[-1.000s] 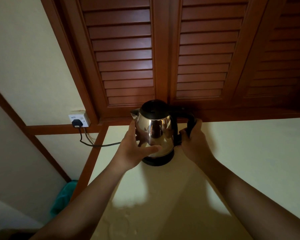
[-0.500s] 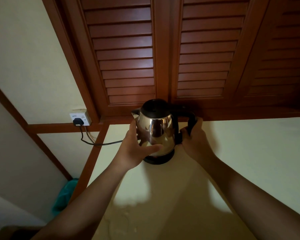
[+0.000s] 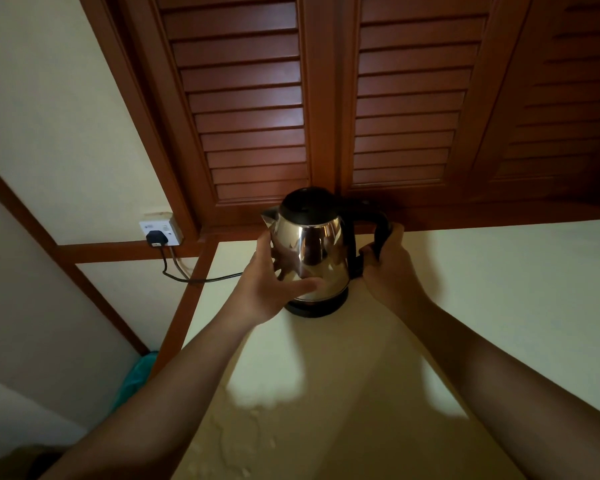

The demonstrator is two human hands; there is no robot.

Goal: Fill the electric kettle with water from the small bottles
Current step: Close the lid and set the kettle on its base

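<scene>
A shiny steel electric kettle point(image 3: 317, 258) with a black lid and black handle stands on its black base point(image 3: 317, 308) at the back of a pale counter point(image 3: 482, 306). Its lid is down. My left hand point(image 3: 267, 289) cups the kettle's left side, thumb across the lower front. My right hand point(image 3: 388, 268) is wrapped around the black handle on the right. No small bottles are in view.
A black power cord point(image 3: 194, 278) runs from the base to a plug in a white wall socket point(image 3: 160, 232) at the left. Brown louvred wooden doors point(image 3: 326, 98) rise right behind the kettle. Something teal point(image 3: 136, 379) lies low beyond the counter's left edge.
Both hands stay on the kettle in the same grip. The kettle and hands sit slightly higher in the view than before, mostly from the camera tilting.
</scene>
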